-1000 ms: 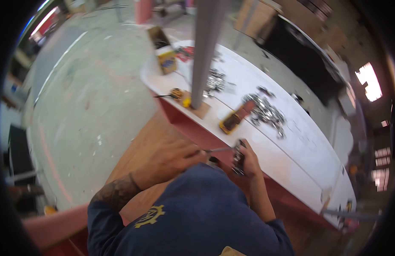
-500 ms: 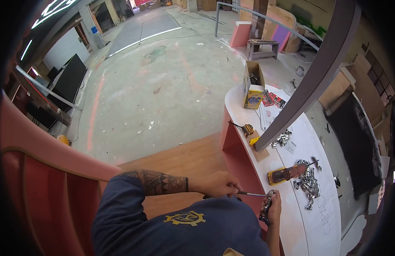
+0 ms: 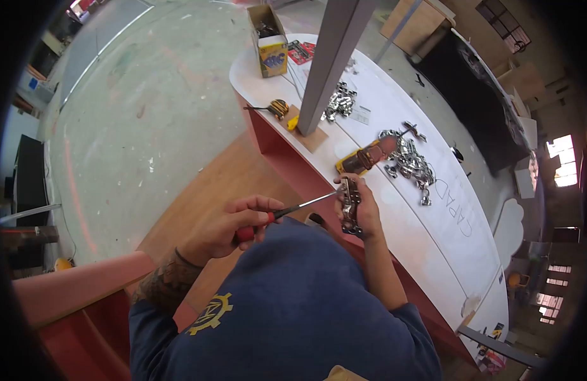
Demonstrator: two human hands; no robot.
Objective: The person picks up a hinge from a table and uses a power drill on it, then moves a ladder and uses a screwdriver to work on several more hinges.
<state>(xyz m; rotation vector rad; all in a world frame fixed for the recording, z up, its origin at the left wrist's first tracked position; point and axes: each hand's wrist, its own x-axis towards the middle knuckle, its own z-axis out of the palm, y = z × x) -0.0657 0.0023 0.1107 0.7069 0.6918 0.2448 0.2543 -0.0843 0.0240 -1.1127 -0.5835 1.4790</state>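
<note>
My left hand (image 3: pixel 243 222) is wrapped round the red-and-black handle of a screwdriver (image 3: pixel 316 200). The shaft points right, its tip at or close to the upper end of a shiny metal hinge (image 3: pixel 350 206). That hinge is gripped upright in my right hand (image 3: pixel 368 213), near the edge of the white tabletop (image 3: pixel 427 222). Just beyond my right hand lies a yellow-and-black cordless drill (image 3: pixel 363 157). A heap of similar hinges (image 3: pixel 411 162) sits beside the drill. Whether the tip is seated in a screw is too small to tell.
A grey post (image 3: pixel 331 70) rises from the tabletop. Near it are a tape measure (image 3: pixel 278 109), a second heap of hinges (image 3: pixel 340 103) and an open cardboard box (image 3: pixel 268 47). A curved pink panel (image 3: pixel 84 286) stands at lower left.
The view has turned, shifting the table leftward and up. My left hand has moved back along the screwdriver, its red handle now showing. The hinge is raised and seen more fully.
</note>
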